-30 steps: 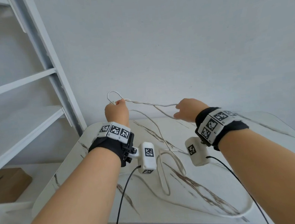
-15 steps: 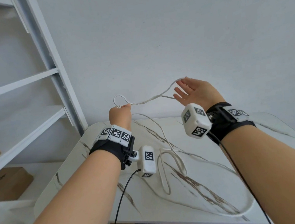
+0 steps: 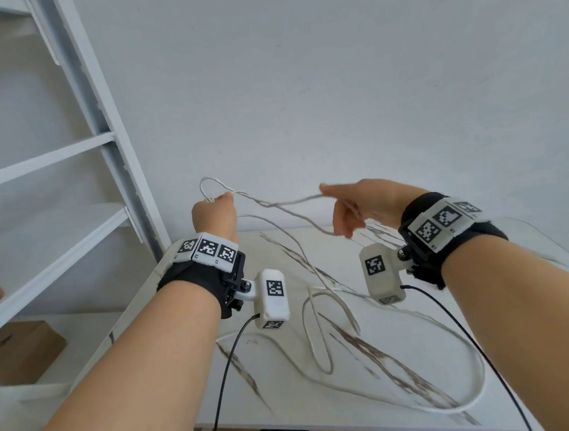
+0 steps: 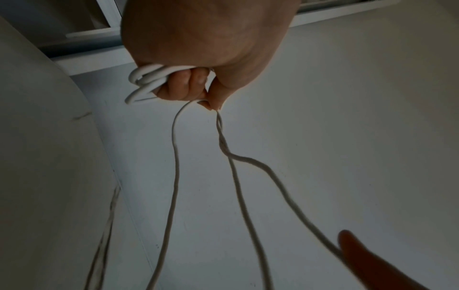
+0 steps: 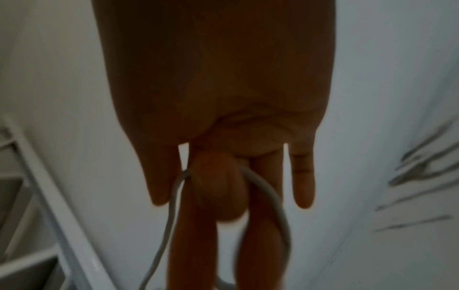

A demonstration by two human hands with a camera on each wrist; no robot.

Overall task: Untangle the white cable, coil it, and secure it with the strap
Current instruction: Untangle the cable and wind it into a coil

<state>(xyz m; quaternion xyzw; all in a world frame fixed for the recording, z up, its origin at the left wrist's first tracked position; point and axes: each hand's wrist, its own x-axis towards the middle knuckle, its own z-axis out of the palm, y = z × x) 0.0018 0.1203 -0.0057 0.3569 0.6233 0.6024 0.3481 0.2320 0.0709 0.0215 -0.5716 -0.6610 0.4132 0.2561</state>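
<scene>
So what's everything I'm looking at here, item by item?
white cable: one, white, partly gathered in loops in the left hand, one strand across the right fingers, the rest trailing loose on the table
table: one, white marble look with brown veins, against the wall
shelving: one unit, white, left of the table
cardboard boxes: two, brown, on the shelves at far left
wrist cameras: two, white on black bands, one on each wrist
left hand: grips the cable loops
right hand: fingers out, cable over them
</scene>
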